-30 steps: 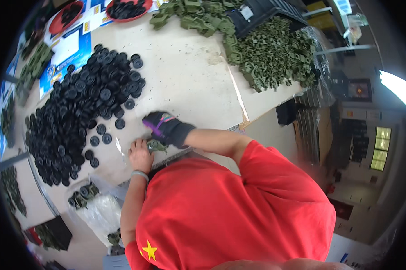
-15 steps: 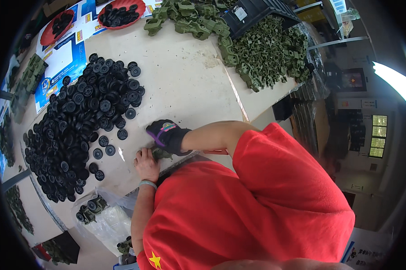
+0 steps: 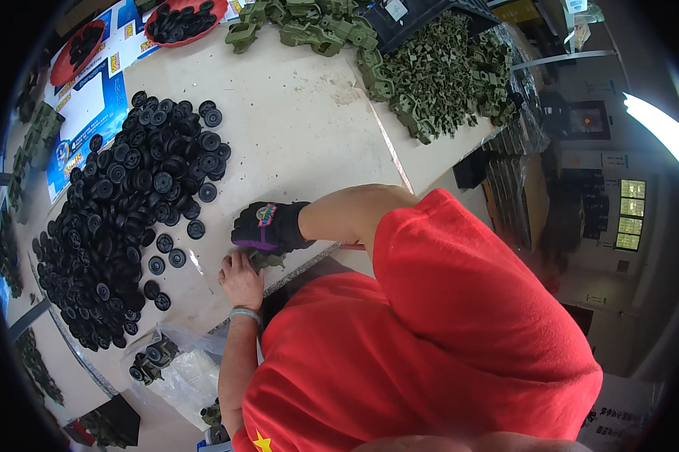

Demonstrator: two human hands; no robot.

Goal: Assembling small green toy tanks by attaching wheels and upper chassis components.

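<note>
At the near edge of the table, a green plastic toy vehicle body (image 3: pixel 267 261) lies mostly covered between my two hands. My bare left hand (image 3: pixel 241 280), with a light band at the wrist, has its fingers curled against the left side of that body. My right hand (image 3: pixel 270 227), in a black and purple glove, is closed just beyond it, over its far side. Whatever the gloved fingers hold is hidden. Left of my hands spreads a big heap of black toy wheels (image 3: pixel 128 188), with a few loose wheels (image 3: pixel 176 258) nearest me.
Green vehicle bodies (image 3: pixel 328 34) and a pile of small green parts (image 3: pixel 452 79) lie at the far right by a tipped black crate (image 3: pixel 418 19). Red dishes (image 3: pixel 185 22) of black parts stand at the back. A plastic bag (image 3: pixel 192 369) with wheeled pieces is at near left.
My gloved right hand has turned and shifted slightly left, its back now showing more. My left hand stays on the green toy vehicle body. The whole view has shifted a little.
</note>
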